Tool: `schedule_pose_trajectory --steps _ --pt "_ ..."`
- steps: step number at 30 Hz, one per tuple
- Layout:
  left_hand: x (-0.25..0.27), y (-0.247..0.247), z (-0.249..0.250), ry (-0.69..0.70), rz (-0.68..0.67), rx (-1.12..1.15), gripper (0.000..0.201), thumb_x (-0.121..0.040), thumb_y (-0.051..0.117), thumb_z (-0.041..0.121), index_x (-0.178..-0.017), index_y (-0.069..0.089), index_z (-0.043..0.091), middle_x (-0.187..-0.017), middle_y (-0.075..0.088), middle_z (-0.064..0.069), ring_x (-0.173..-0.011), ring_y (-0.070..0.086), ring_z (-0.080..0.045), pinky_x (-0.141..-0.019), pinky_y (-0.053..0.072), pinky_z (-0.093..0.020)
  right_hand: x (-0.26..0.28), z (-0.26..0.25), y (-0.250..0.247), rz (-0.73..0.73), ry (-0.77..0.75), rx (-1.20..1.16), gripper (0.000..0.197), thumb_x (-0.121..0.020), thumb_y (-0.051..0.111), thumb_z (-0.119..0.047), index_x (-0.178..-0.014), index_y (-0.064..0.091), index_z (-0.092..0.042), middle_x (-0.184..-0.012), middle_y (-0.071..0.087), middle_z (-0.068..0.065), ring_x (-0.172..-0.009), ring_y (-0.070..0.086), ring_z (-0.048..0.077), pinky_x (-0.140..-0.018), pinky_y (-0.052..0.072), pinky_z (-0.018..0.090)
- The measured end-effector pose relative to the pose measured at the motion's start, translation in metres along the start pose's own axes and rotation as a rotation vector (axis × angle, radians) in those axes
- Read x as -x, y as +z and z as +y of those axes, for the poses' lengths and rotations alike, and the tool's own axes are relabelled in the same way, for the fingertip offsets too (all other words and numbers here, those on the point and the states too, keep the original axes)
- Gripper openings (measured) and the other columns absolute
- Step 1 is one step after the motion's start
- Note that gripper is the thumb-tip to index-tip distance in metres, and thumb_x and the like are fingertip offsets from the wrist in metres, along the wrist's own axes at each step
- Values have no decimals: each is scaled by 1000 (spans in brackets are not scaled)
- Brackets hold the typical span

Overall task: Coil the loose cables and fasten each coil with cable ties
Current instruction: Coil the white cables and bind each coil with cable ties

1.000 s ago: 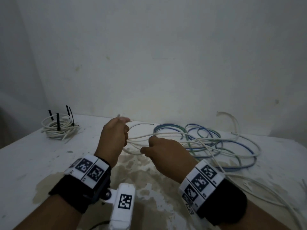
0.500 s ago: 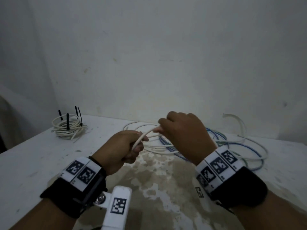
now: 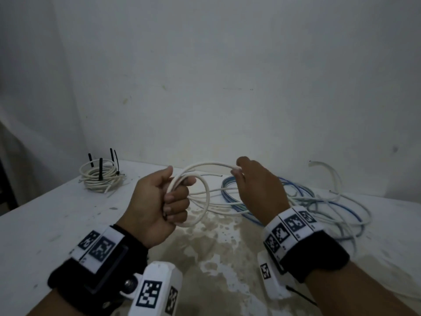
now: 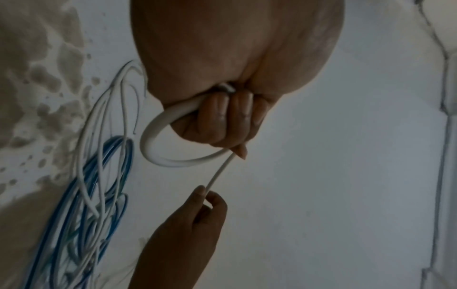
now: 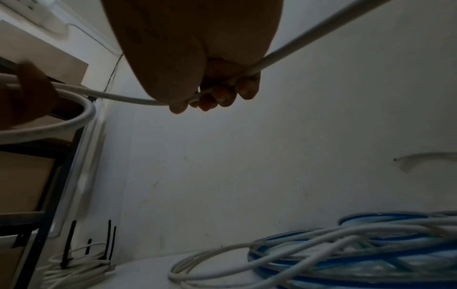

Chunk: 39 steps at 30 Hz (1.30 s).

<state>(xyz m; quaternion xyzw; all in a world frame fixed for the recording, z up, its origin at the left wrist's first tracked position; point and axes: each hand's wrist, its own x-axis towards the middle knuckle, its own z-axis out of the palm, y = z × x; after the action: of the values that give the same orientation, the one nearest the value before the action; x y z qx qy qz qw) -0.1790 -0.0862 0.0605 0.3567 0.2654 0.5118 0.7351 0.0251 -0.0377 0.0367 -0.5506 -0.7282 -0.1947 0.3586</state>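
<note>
My left hand (image 3: 157, 201) grips a loop of white cable (image 3: 206, 192); my right hand (image 3: 257, 188) pinches the same cable just beside it.

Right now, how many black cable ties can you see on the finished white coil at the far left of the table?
4, all standing up from the finished coil: one at its far left, one in front, two close together at the right. More may be hidden.

text: none legible | wrist bands (image 3: 293, 224) + cam housing (image 3: 150, 290): b/w square code markers only, no chars
</note>
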Motion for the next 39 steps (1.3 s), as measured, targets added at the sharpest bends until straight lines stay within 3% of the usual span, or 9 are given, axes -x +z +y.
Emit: schedule_pose_trajectory --steps 6,10,12,13,16,19,24,33,39 --pt "8 -2 3 78 20 -77 28 -92 43 28 -76 54 9 -44 25 8 -29 22 -4 -28 19 -15 13 5 9 80 -32 15 27 -93 44 -29 -77 58 -13 -62 48 2 -44 46 22 -43 24 23" --pt "16 -6 20 145 8 50 18 -71 60 28 -65 57 12 -41 24 7 -27 20 -3 -29 15 -15 26 1 18 173 -26 5 21 -83 51 -8 -99 66 -7 -66 60 6 -50 55 25 -47 34 26" --pt "21 -11 32 229 37 83 19 -59 65 28 -62 55 13 -40 23 8 -27 20 -4 -29 16 -17 29 6 17 169 64 -79 25 -83 52 -1 -107 60 -4 -74 63 12 -58 60 31 -51 44 31" --pt "23 -14 36 268 57 91 20 -58 65 28 -63 52 14 -40 23 8 -28 21 -4 -29 17 -17 29 7 15 157 71 -83 23 -84 50 -1 -105 57 -6 -75 60 13 -56 58 31 -48 40 27" --pt "26 -19 41 326 116 53 21 -83 52 29 -69 46 14 -40 24 8 -31 23 -5 -32 22 -17 26 -2 9 4 -29 62 16 -80 63 -3 -93 57 -11 -72 56 8 -47 52 23 -40 21 14" --pt "25 -22 39 336 185 -58 35 -98 35 33 -71 45 14 -42 25 7 -32 23 -6 -33 20 -16 21 -20 4 -156 -182 169 17 -73 76 -17 -77 59 -17 -65 56 2 -45 53 19 -36 36 25" --pt "23 -35 36 333 279 -204 32 -101 36 29 -74 45 14 -46 30 6 -34 25 -6 -35 19 -18 23 -40 -13 -266 -409 268 29 -50 87 -15 -57 60 -23 -51 48 -5 -32 43 10 -38 2 17" --pt "16 -39 22 268 253 -219 30 -100 33 24 -77 48 12 -46 29 7 -31 22 -5 -37 16 -17 29 -64 -36 -242 -651 116 20 -65 84 -21 -60 65 -21 -52 48 -4 -36 46 15 -43 21 22" --pt "8 -29 9 307 227 -368 35 -101 38 34 -78 51 11 -53 40 2 -49 40 -12 -58 37 -27 29 -75 -51 -256 -713 83 20 -73 77 -17 -64 60 -16 -55 46 -2 -40 43 15 -41 25 22"
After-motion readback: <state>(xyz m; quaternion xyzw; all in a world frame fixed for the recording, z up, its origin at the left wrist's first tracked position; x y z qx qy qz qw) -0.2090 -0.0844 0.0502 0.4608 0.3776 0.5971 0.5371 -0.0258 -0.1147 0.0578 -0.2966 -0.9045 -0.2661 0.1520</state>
